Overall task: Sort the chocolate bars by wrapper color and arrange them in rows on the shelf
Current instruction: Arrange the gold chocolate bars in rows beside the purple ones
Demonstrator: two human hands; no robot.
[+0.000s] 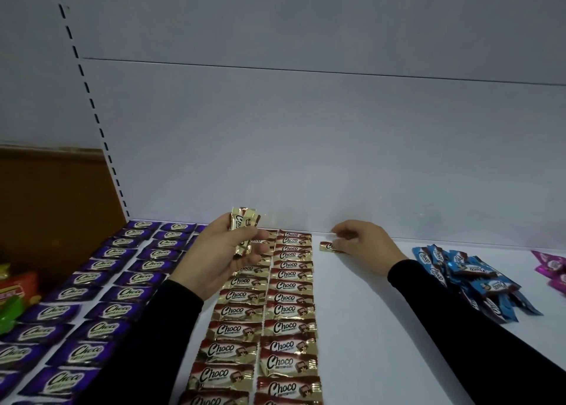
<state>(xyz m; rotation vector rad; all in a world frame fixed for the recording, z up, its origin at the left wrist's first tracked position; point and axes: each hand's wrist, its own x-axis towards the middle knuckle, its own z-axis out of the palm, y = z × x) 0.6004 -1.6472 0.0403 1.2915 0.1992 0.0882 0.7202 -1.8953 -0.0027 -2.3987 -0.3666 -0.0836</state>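
My left hand [220, 253] grips a small stack of gold-wrapped Choco bars [243, 224], held upright above the shelf. My right hand [366, 245] pinches a single gold bar [327, 246] lying on the white shelf [361, 328] near the back wall, just right of the gold rows. Two rows of gold bars [288, 309] run from front to back in the middle. Rows of purple bars [122, 294] fill the left part of the shelf.
A loose heap of blue-wrapped bars [468, 279] lies at the right, with pink-wrapped ones [551, 267] at the far right edge. Red and green packets [15, 294] sit at the far left. A bare strip of shelf lies between the gold rows and the blue heap.
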